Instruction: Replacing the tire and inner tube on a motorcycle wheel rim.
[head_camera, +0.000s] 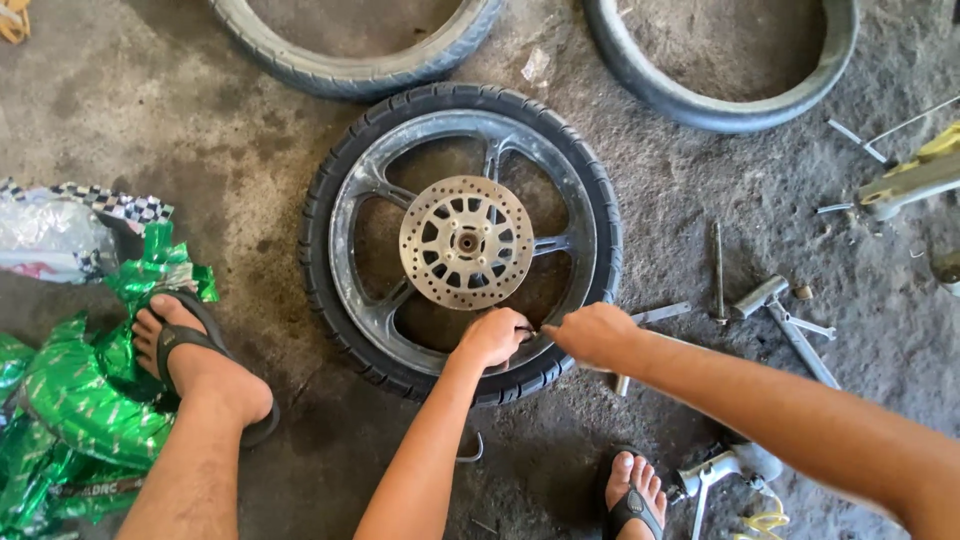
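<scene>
A motorcycle wheel (340, 200) lies flat on the concrete floor, with a black tyre, a spoked alloy rim and a perforated brake disc (466, 241) at its hub. My left hand (492, 336) is closed at the near edge of the rim, fingers pinched on something small that is hidden. My right hand (596, 334) is closed right beside it, over the same spot on the rim. What sits between the two hands is too small to make out.
Two loose tyres (350, 70) (720, 105) lie at the top. Metal tools (790, 320) and a rod lie right of the wheel, a valve-like tool (715, 470) by my right foot. Green foil wrapping (70, 400) is under my left foot (195, 355).
</scene>
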